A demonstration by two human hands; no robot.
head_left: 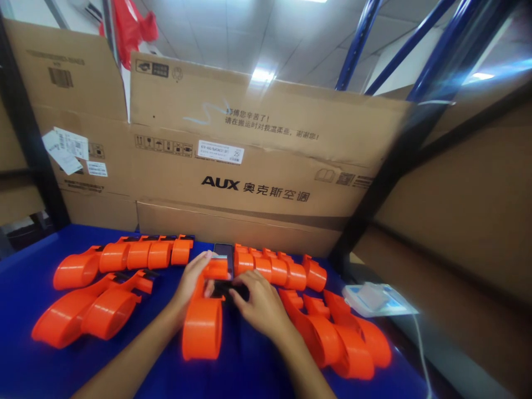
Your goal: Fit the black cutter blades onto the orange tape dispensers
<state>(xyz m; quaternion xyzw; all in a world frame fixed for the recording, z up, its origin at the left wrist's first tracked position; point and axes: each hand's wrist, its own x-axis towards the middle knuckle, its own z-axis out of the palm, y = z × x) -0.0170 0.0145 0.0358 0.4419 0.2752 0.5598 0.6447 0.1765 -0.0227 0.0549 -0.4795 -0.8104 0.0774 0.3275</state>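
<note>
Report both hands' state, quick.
Left hand: closed, holding the orange part.
Right hand: half closed at the black piece; whether it grips cannot be told.

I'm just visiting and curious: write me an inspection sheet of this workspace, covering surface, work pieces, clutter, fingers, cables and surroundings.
Surface: blue tabletop, largely covered by work pieces.
Work pieces: one orange loop in the middle, with a black part beside its upper end; other orange loops in rows to either side.
Clutter: dark phone-like device behind the hands; pale flat packet at the right.
Fingers: left fingers hold the middle loop; right fingers are at the black part, grip unclear.
Cables: white cord hanging at the right.
Surroundings: printed cardboard behind, blue metal bars above.
</note>
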